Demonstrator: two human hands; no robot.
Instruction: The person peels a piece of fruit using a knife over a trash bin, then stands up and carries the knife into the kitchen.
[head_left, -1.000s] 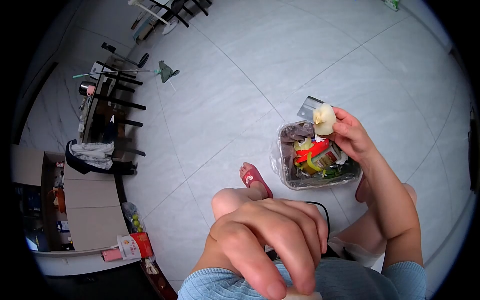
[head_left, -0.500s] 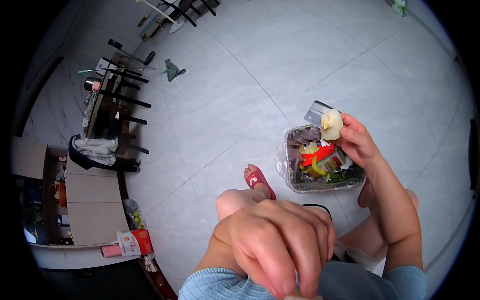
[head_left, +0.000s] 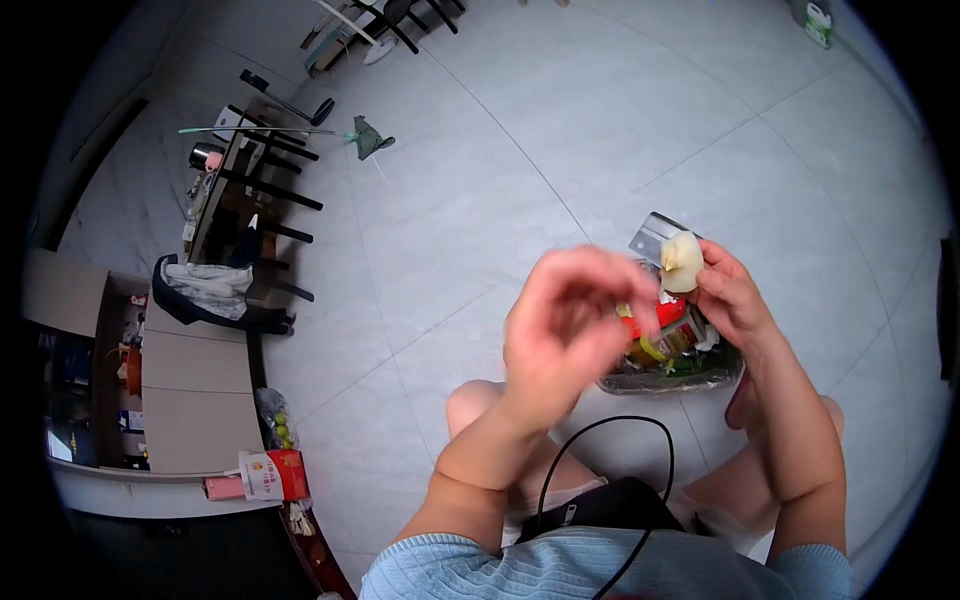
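Observation:
My right hand [head_left: 732,296] pinches a pale, peeled piece of food [head_left: 682,262], possibly fruit, between thumb and fingers, over the far right part of a lined bin [head_left: 670,381]. My left hand [head_left: 585,325] is blurred by motion; its fingers are curved and apart from the thumb, with nothing visible between them. It hides the bin's left side. Inside the bin are a red wrapper [head_left: 657,318], a yellow-green peel [head_left: 652,349] and other waste. Behind the pale piece is a flat grey metallic object [head_left: 652,236].
A black bag [head_left: 625,502] with a looped cord lies at my lap. To the left are a jacket [head_left: 205,290] on a chair, a table with stools, cabinets [head_left: 195,375] and a red-and-white box [head_left: 272,475]. A green-handled tool [head_left: 370,138] and a green-and-white bottle [head_left: 818,26] are farther off.
My left hand has moved from low near my face, where it pinched a pale piece, forward to the bin, and its fingers have parted. My right hand keeps its hold. The view has shifted slightly.

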